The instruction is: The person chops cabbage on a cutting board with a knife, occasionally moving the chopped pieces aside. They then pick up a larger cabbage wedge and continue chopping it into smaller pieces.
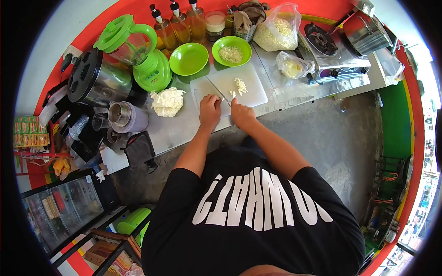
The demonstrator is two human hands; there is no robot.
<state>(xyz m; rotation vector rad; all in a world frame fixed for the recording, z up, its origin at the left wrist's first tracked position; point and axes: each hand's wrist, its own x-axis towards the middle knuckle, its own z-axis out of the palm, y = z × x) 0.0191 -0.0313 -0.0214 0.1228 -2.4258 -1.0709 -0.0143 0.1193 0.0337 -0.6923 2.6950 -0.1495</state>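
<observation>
A white cutting board (253,92) lies on the metal counter in front of me. My right hand (242,115) is closed round the handle of a knife (216,87), whose blade points away and to the left across the board. My left hand (210,112) rests at the board's near edge, fingers curled on a small pale piece beside the blade; its kind is hard to make out. Right of the knife lies a small heap of chopped pale bits (240,86). A cut white cabbage (167,102) sits left of the board.
Behind the board stand a green bowl (189,60) and another green bowl (249,56) holding pale shreds. A green blender (154,71) and pump bottles (179,24) are at the back left. Rightward are a bag of shreds (276,37), a gas stove (338,60) and a pot (366,33).
</observation>
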